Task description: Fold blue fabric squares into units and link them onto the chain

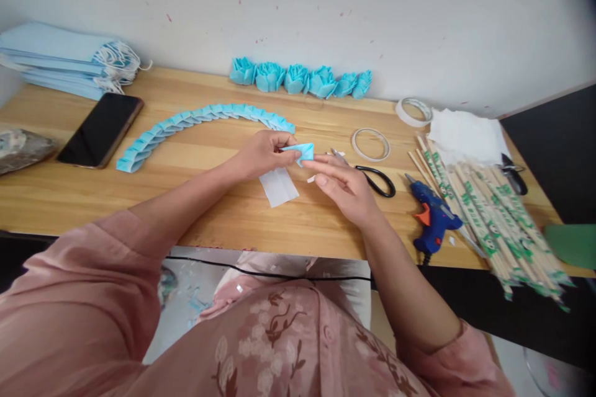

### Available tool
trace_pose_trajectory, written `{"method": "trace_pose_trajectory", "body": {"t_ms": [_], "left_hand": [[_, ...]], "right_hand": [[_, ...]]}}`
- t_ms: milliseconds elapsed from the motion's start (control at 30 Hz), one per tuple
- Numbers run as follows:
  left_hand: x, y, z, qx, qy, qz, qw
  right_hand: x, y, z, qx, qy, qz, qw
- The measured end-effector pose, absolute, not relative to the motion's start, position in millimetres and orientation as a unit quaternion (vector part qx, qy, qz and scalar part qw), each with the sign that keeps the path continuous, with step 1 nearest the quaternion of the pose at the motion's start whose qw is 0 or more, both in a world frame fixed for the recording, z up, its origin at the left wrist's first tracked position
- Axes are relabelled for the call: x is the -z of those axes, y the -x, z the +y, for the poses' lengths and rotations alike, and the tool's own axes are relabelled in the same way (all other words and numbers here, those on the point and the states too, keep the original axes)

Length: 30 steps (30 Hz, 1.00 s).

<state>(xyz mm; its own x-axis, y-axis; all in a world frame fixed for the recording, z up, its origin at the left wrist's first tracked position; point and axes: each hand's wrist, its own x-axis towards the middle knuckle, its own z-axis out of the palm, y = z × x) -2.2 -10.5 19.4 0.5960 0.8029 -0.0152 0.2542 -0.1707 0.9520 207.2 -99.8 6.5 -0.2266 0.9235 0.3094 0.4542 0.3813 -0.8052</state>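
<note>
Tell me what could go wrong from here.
The folded blue piece might spring open if the left hand loosens its pinch. The wrapped sticks overhang the front edge of the table, so a bump could knock some off. The right hand is close to the black-handled scissors and may brush them.

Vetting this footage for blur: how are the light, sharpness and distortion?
Head view: soft, even light on the tabletop; head view: the upper-right corner falls dark, and the near sleeves look stretched; head view: the folded blue piece shows clear edges, but small print on the wrapped sticks blurs.
</note>
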Motion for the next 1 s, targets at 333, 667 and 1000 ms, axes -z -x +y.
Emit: {"method": "trace_pose_trajectory", "body": {"t_ms": [333, 667, 1000], "left_hand": [[-20.1, 2.6, -10.1, -0.256, -0.733, 0.355, 0.52], [-24.9, 0.4, -16.0, -0.251, -0.745, 0.346, 0.512], [-24.2, -0.1, -14.6, -0.237, -0.741, 0.368, 0.509]], "right_hand": [[-8.8, -205.6, -100.2, -0.302, 0.482, -0.722, 0.393], [-9.8, -209.0, -98.5, -0.341, 0.475, -0.689, 0.428], [0.0, -211.8, -98.6, -0.426, 0.455, -0.622, 0.474]]}}
